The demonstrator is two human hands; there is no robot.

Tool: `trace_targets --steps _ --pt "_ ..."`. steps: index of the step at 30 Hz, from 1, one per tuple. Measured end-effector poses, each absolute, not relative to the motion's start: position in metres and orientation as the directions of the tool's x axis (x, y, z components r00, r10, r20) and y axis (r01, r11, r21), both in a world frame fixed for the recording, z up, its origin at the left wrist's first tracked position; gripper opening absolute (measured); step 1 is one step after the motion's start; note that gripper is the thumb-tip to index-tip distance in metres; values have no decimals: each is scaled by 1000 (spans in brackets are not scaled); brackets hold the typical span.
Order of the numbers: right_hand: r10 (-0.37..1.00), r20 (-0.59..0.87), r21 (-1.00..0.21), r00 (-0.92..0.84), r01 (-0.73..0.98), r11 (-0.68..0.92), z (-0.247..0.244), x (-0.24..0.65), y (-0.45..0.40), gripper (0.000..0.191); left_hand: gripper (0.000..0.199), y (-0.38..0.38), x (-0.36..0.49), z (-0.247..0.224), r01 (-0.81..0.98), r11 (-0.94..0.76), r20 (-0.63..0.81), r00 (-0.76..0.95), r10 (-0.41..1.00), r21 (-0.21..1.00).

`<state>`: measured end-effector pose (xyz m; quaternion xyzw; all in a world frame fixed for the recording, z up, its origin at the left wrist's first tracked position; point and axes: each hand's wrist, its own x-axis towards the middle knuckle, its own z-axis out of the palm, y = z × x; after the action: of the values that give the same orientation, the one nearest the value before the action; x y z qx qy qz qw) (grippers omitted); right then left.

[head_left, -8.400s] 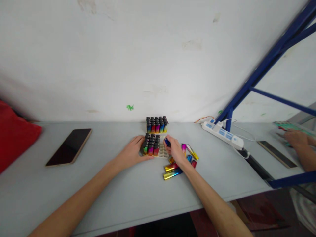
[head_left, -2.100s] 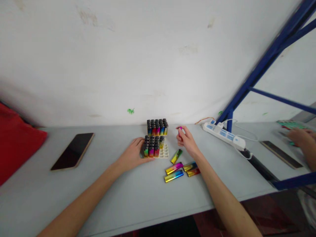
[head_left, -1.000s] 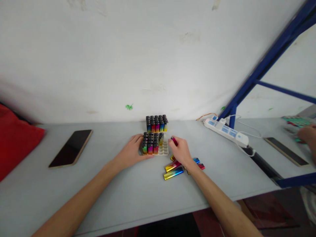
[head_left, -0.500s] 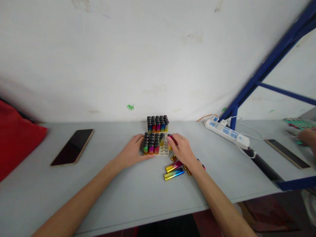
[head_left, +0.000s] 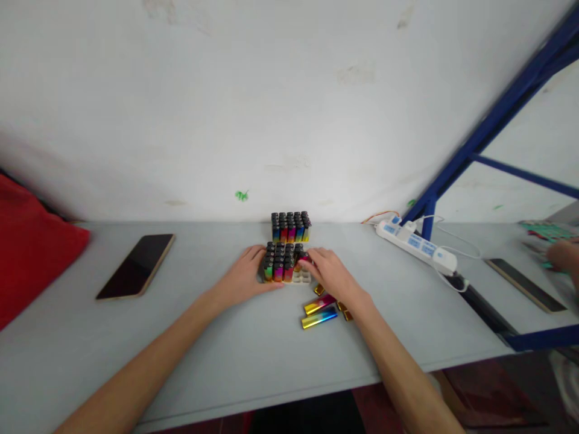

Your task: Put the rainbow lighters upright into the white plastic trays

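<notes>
My left hand (head_left: 244,276) is curved round the left side of a pale slotted tray (head_left: 303,278), its thumb along the front edge. Lighters (head_left: 278,264) with black tops and coloured bodies stand upright in the tray's left and middle rows. In my right hand (head_left: 333,272), a red-and-yellow lighter (head_left: 303,260) is pinched over the tray's right side. Its lower end is partly hidden, so I cannot tell whether it sits in a slot. Several shiny loose lighters (head_left: 319,318) lie below my right hand, some of them covered by the wrist.
Behind the tray stands a full block of lighters (head_left: 291,231) near the wall. A phone (head_left: 136,266) lies at left, beside a red cloth (head_left: 36,253). To the right are a white power strip (head_left: 416,244), a blue metal frame (head_left: 452,172) and another person's hand (head_left: 564,256).
My right hand has moved slightly left with the lighter, from beside the tray to over its right part. My left hand stays at the tray's left side.
</notes>
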<state>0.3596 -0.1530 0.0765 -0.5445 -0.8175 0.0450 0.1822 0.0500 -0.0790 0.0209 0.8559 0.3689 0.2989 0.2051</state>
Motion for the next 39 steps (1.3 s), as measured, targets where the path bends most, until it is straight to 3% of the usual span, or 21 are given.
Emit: trace_targets --steps 8,12,18,27,39 --pt "917 184 -282 -355 874 395 70 356 -148 18 86 -77 50 21 513 -641 347 556 755 572" --pt "903 256 -450 -346 784 428 70 378 -151 20 86 -75 51 22 515 -647 351 559 751 563" --pt "915 392 -617 -95 711 338 80 443 -192 37 88 -77 54 27 515 -651 337 576 745 558" --pt "946 319 -624 62 765 160 65 491 -263 48 89 -75 54 24 520 -647 341 567 749 557" --pt "918 396 -556 16 800 226 44 472 -287 32 94 -74 52 24 538 -624 320 554 768 566"
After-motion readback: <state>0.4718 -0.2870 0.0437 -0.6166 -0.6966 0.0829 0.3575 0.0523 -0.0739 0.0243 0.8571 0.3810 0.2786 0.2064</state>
